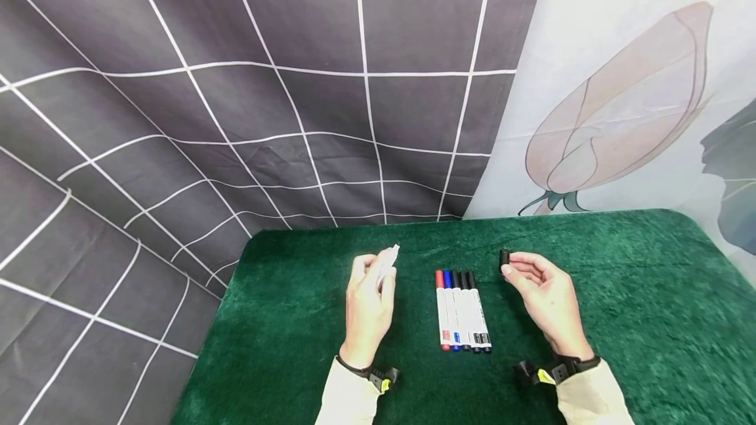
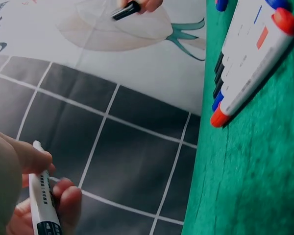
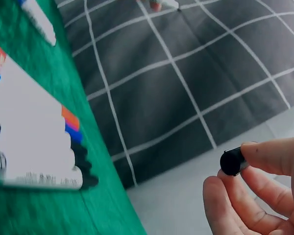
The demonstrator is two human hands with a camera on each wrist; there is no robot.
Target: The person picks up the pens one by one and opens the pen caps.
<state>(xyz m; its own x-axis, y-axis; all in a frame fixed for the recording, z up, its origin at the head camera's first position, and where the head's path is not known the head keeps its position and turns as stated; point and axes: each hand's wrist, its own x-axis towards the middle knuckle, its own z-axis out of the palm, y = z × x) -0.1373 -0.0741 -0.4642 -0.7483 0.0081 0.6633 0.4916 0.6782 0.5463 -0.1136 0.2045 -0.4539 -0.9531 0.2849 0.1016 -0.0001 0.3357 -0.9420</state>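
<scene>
My left hand (image 1: 371, 300) grips an uncapped white marker (image 1: 388, 261), its bare tip pointing up and away. The left wrist view shows the marker's printed barrel (image 2: 45, 200) with a black band at its end. To the right, my right hand (image 1: 546, 294) pinches a black marker cap (image 1: 504, 260) between thumb and fingers; the right wrist view shows the cap's round end (image 3: 231, 161). Between the hands, several capped white markers (image 1: 463, 317) lie side by side in a row: one red, one blue, the others black. Both hands stand apart from that row.
A green cloth (image 1: 277, 333) covers the table. Behind it hang a dark gridded curtain (image 1: 331, 110) and a white curtain (image 1: 614, 110) with a flower print. In the right wrist view, a white pen-like thing (image 3: 41, 24) with a blue part shows at upper left.
</scene>
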